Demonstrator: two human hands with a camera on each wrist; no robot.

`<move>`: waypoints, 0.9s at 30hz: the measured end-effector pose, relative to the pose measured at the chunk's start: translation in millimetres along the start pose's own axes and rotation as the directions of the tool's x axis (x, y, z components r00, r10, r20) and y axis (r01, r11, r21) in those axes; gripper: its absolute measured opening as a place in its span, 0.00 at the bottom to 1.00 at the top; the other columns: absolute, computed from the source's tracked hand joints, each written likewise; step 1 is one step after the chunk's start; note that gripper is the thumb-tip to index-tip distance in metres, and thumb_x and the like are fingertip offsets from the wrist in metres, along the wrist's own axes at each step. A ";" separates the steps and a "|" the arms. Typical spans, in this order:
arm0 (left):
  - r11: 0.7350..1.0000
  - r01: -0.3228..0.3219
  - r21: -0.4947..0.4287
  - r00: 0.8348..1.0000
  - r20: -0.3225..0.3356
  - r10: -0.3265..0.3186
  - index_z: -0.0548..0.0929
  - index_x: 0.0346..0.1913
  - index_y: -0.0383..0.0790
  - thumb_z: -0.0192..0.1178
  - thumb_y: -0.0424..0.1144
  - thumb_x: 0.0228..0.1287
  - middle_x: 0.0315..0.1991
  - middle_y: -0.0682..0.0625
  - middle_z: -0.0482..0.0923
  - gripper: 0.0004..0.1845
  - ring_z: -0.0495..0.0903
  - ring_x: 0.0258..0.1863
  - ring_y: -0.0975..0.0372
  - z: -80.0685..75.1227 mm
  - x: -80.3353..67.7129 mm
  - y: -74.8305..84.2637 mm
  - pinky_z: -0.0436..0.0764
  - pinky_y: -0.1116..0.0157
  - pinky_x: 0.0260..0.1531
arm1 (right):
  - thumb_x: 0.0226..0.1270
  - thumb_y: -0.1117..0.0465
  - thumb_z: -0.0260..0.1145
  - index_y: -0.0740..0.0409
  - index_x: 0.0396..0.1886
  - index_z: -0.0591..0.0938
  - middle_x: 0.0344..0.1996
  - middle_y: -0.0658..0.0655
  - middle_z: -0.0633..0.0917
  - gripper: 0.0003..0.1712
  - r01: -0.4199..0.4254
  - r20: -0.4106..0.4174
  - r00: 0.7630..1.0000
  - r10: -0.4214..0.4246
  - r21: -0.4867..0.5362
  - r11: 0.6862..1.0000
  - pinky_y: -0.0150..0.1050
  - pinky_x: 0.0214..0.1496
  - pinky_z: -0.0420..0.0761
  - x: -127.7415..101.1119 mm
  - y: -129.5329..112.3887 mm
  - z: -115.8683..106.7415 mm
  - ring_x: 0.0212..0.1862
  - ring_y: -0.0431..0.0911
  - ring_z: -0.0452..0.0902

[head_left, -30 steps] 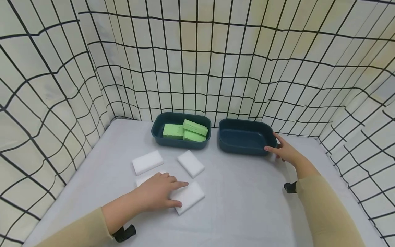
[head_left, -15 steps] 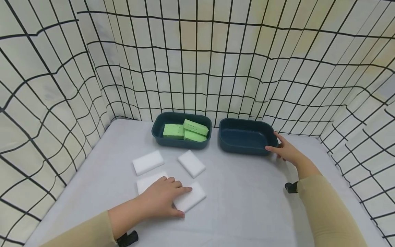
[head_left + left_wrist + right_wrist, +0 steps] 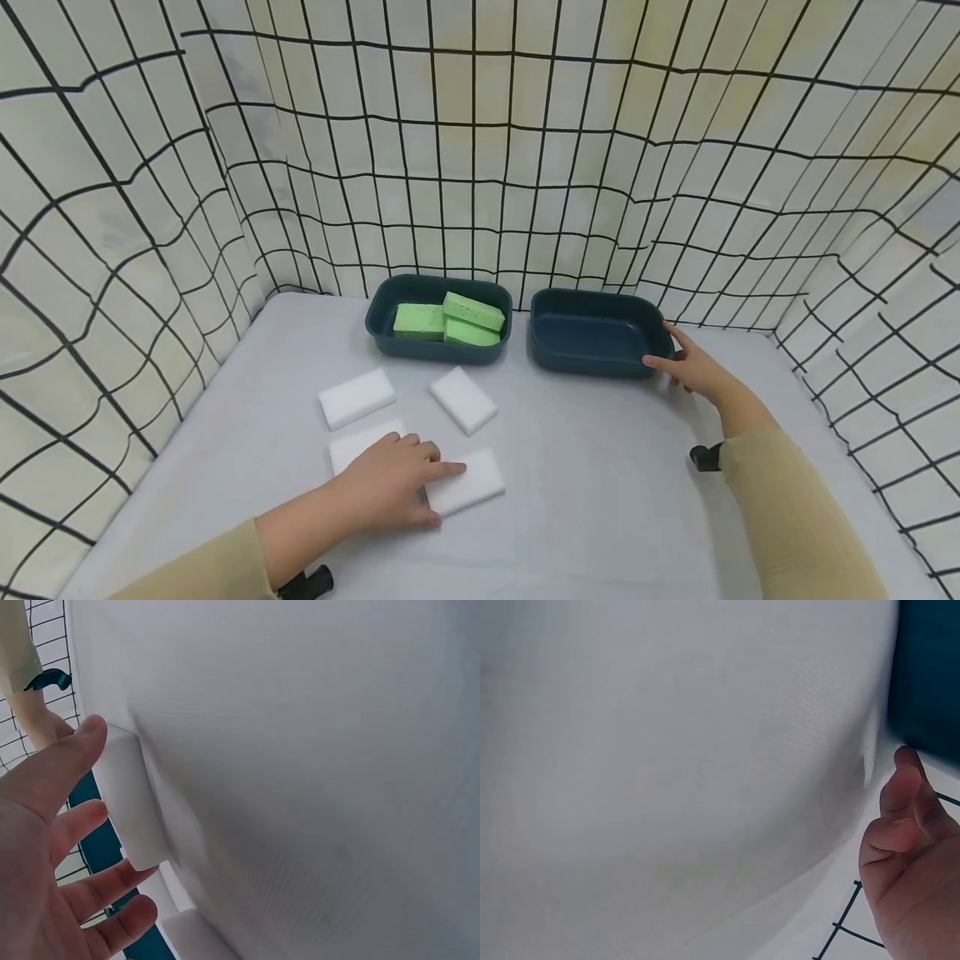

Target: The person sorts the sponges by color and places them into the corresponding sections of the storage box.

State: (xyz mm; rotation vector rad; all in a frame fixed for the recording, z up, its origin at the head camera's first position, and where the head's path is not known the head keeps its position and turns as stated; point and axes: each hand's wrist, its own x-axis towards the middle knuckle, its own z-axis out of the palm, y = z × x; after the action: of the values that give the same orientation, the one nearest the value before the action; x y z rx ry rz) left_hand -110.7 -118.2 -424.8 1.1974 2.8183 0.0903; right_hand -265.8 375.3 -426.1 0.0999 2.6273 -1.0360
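My left hand (image 3: 393, 485) lies over the left end of a white sponge (image 3: 474, 485) on the grey table. Its index finger runs along the sponge's far edge and the thumb presses the near edge. In the left wrist view the sponge (image 3: 131, 802) sits between the thumb and fingers of the left hand (image 3: 52, 862). My right hand (image 3: 693, 367) touches the right end of an empty dark teal bin (image 3: 592, 360), with the thumb on its front wall and a finger at its corner. The right wrist view shows loosely curled fingers (image 3: 907, 847) beside the bin (image 3: 930, 675).
A second teal bin (image 3: 378, 325) to the left holds green sponges (image 3: 442, 321). Three more white sponges lie near my left hand: one (image 3: 356, 397), another (image 3: 463, 400), and one (image 3: 352, 446) partly under the hand. Grid-patterned walls (image 3: 480, 167) enclose the table on three sides.
The left hand has turned the white sponge and slid it slightly right, and thumb and index now flank its end. The right hand has stayed at the empty bin.
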 end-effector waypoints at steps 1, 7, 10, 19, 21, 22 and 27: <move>1.000 0.003 0.004 1.000 -0.004 -0.003 0.79 0.64 0.62 0.71 0.63 0.49 0.43 0.58 0.79 0.35 0.73 0.40 0.61 0.3 -0.4 0.6 0.71 0.62 0.38 | 0.61 0.32 0.66 0.43 0.81 0.36 0.47 0.65 0.76 0.63 0.001 -0.001 1.000 -0.001 0.001 1.000 0.39 0.29 0.69 -0.5 -0.1 -0.4 0.30 0.49 0.72; 0.999 0.034 0.033 0.999 -0.008 -0.034 0.80 0.63 0.63 0.71 0.62 0.49 0.40 0.57 0.78 0.35 0.74 0.37 0.61 -0.2 -3.0 3.4 0.71 0.62 0.36 | 0.62 0.32 0.66 0.42 0.81 0.35 0.47 0.66 0.76 0.63 0.004 0.005 1.000 -0.004 0.001 1.000 0.39 0.29 0.69 -2.6 -1.2 -0.7 0.30 0.50 0.72; 0.998 0.052 0.030 0.999 -0.002 -0.052 0.80 0.63 0.62 0.72 0.61 0.50 0.39 0.56 0.79 0.34 0.75 0.37 0.61 -1.7 -4.3 5.1 0.72 0.63 0.36 | 0.62 0.32 0.66 0.43 0.81 0.35 0.46 0.66 0.77 0.63 0.003 0.002 1.000 -0.003 0.002 1.000 0.39 0.29 0.69 -2.6 -1.1 0.3 0.29 0.50 0.72; 0.991 0.129 -0.042 0.990 -0.055 -0.131 0.84 0.59 0.56 0.73 0.51 0.52 0.45 0.52 0.81 0.28 0.78 0.43 0.56 -9.5 -1.4 4.5 0.78 0.57 0.41 | 0.63 0.33 0.66 0.41 0.81 0.36 0.45 0.65 0.78 0.62 0.012 -0.017 1.000 -0.012 -0.017 1.000 0.39 0.30 0.70 1.9 2.6 3.3 0.29 0.50 0.73; 0.987 0.147 -0.065 0.985 -0.076 -0.152 0.84 0.60 0.55 0.72 0.51 0.54 0.47 0.52 0.81 0.27 0.78 0.44 0.55 -11.5 2.0 1.9 0.78 0.56 0.43 | 0.63 0.33 0.65 0.42 0.81 0.36 0.45 0.66 0.78 0.62 0.014 -0.017 1.000 -0.015 -0.016 1.000 0.39 0.30 0.70 2.0 2.8 3.3 0.30 0.50 0.73; 0.985 0.153 -0.075 0.983 -0.085 -0.159 0.83 0.60 0.55 0.72 0.50 0.55 0.48 0.51 0.80 0.27 0.78 0.44 0.55 -12.9 3.8 0.4 0.78 0.56 0.44 | 0.63 0.33 0.65 0.42 0.81 0.36 0.45 0.66 0.78 0.62 0.012 -0.018 1.000 -0.012 -0.014 1.000 0.39 0.31 0.70 1.7 2.8 3.2 0.30 0.50 0.74; 0.977 0.185 -0.106 0.972 -0.125 -0.198 0.82 0.62 0.54 0.71 0.49 0.57 0.52 0.49 0.80 0.28 0.77 0.47 0.53 -22.3 12.2 -7.1 0.77 0.54 0.50 | 0.64 0.34 0.65 0.43 0.81 0.35 0.46 0.67 0.77 0.62 0.010 -0.010 1.000 -0.010 -0.014 1.000 0.40 0.31 0.71 1.5 2.4 2.7 0.31 0.50 0.74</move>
State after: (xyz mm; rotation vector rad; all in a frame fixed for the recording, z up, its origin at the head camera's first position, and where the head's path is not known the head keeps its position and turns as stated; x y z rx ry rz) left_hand -126.3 -114.9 -403.8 0.9279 2.9916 0.2992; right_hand -266.1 375.2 -430.0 0.0897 2.6461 -1.0233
